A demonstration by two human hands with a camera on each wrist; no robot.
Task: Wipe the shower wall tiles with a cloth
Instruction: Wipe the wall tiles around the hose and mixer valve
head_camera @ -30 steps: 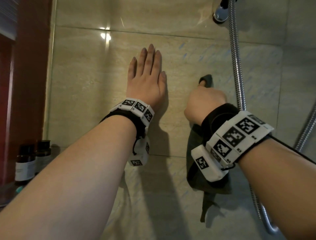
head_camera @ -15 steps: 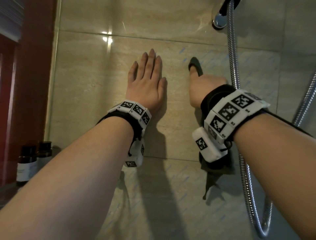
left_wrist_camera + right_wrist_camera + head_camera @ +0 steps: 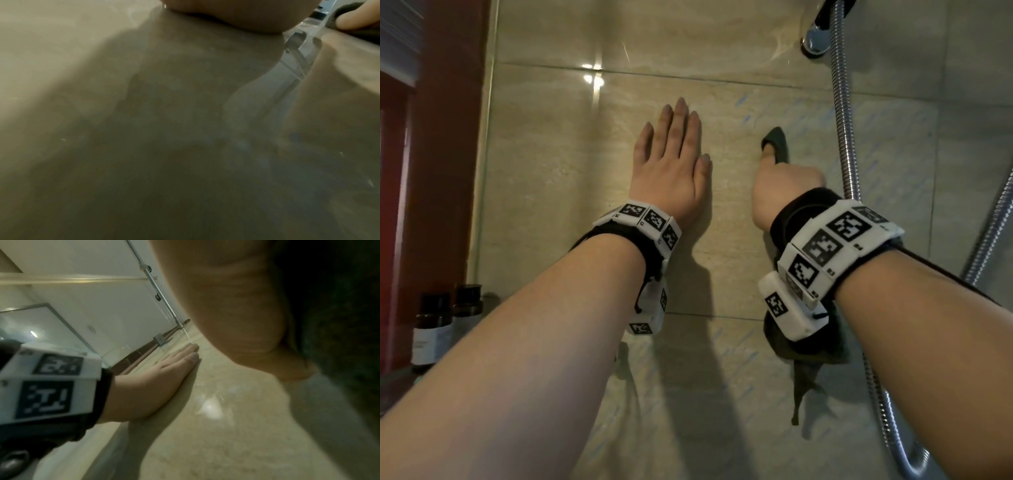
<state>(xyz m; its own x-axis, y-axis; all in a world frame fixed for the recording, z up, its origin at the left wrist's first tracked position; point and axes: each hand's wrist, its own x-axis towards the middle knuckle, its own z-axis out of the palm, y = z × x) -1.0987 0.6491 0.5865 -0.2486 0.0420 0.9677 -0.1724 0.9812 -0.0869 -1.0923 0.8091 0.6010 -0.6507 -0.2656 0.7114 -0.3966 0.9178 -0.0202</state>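
Dark cloth is up against the beige wall tiles, pinned there under the right hand, and that is where the wiping is happening, just left of the shower hose. One corner of the cloth pokes out above the knuckles, and the rest hangs loose below the wrist, a tail dangling down the tile. The forefinger lies along the cloth; how the other fingers are curled I cannot tell from above, since the back of the hand covers them. In the right wrist view the cloth sits bunched against the palm, so it looks gripped and pressed at once, probably to keep pressure on the wall through the stroke.

The left hand lies flat on the tile beside it, fingers straight and close together, holding nothing. A brace for balance, by the look of it.

Two brown bottles stand on a ledge at the far left, partly cut off. The shower fitting at the top is cropped by the frame. The left wrist view is mostly blur and shadow, with little to read beyond tile and a sliver of hose.
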